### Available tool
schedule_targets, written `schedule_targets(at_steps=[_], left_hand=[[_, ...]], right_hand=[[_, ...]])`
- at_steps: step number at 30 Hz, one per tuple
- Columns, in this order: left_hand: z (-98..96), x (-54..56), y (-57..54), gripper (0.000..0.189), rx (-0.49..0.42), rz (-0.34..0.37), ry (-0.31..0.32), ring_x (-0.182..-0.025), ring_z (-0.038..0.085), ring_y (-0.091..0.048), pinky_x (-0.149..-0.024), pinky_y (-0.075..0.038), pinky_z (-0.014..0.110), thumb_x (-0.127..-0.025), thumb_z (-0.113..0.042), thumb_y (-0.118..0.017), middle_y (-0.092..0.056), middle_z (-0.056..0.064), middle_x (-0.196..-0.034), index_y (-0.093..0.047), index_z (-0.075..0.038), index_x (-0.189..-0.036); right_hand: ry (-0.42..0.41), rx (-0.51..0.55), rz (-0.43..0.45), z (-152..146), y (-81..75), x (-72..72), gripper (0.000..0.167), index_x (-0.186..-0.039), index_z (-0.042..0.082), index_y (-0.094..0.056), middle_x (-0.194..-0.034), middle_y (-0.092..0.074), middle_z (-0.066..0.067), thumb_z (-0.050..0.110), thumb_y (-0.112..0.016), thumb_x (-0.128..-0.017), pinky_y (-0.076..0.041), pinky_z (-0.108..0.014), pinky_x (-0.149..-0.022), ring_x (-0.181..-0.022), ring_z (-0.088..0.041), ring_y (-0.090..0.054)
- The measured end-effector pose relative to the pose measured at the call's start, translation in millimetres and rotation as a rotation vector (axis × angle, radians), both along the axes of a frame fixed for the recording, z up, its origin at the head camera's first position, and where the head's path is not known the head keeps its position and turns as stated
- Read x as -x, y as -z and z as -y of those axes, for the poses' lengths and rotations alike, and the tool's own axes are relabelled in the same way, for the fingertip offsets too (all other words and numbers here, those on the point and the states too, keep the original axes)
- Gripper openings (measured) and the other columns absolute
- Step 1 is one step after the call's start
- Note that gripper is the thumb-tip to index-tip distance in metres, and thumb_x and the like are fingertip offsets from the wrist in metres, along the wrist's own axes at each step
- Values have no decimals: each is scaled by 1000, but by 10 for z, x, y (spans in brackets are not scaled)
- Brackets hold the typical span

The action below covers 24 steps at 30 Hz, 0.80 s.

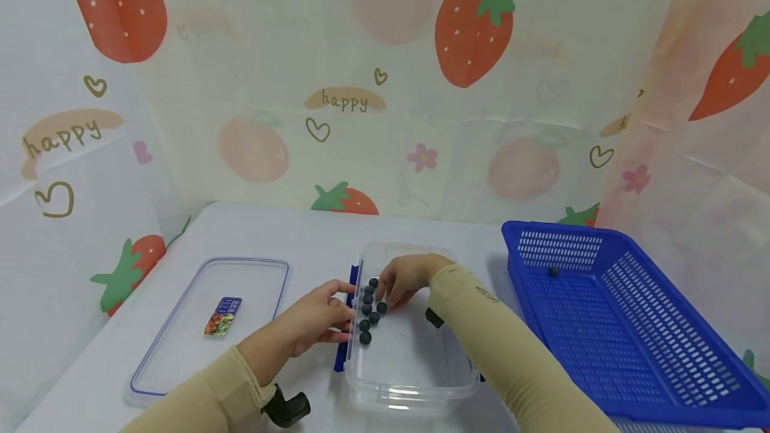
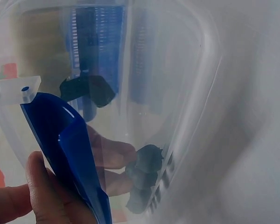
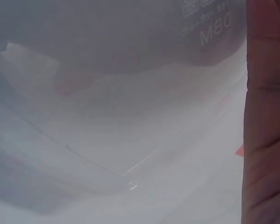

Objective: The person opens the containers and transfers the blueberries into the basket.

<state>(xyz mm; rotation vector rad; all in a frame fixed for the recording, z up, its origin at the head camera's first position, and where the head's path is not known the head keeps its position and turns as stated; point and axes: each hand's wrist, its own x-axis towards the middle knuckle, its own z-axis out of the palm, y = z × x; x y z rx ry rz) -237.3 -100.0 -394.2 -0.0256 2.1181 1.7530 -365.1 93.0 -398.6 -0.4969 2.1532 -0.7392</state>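
Note:
A clear plastic box [image 1: 415, 353] with blue latch flaps lies on the white table, several blueberries [image 1: 365, 338] strung along its left wall. My left hand [image 1: 319, 316] touches that left side, fingers nearly straight at the blue latch flap [image 2: 70, 144]. My right hand [image 1: 409, 279] reaches inside with bent fingers, tips right at the blueberries. Through the clear wall in the left wrist view, two right fingers [image 2: 109, 151] meet the dark blueberries [image 2: 148, 158]. I cannot tell whether they pinch one. In the right wrist view only one finger [image 3: 268, 121] shows beside clear plastic.
A blue perforated basket [image 1: 652, 306] stands at the right, one small dark round thing [image 1: 553, 272] in it. To the left lies a clear lid [image 1: 180, 333] with a blue seal, a small colourful packet [image 1: 222, 317] upon it. A strawberry-printed curtain [image 1: 289, 59] hangs behind.

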Motion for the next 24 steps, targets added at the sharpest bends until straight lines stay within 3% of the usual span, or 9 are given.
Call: schedule_targets(at_steps=[18, 24], left_hand=[[3, -12, -29, 45, -2, 8, 0, -75, 21, -59, -67, -56, 31, -89, -7, -54, -55, 14, -89, -39, -13, -131], [3, -14, -27, 45, 0, 11, 2, -76, 21, -59, -67, -56, 31, -89, -6, -54, -55, 14, -89, -39, -13, -131]], right_hand=[[-16, 20, 42, 37, 17, -23, 14, -85, 4, -67, -83, -63, -8, -7, -64, -77, -55, -30, -71, -75, -17, -64], [-42, 77, 41, 0, -31, 1, 11, -85, 4, -66, -80, -62, -7, -5, -64, -79, -55, -31, -73, -76, -17, -64]])
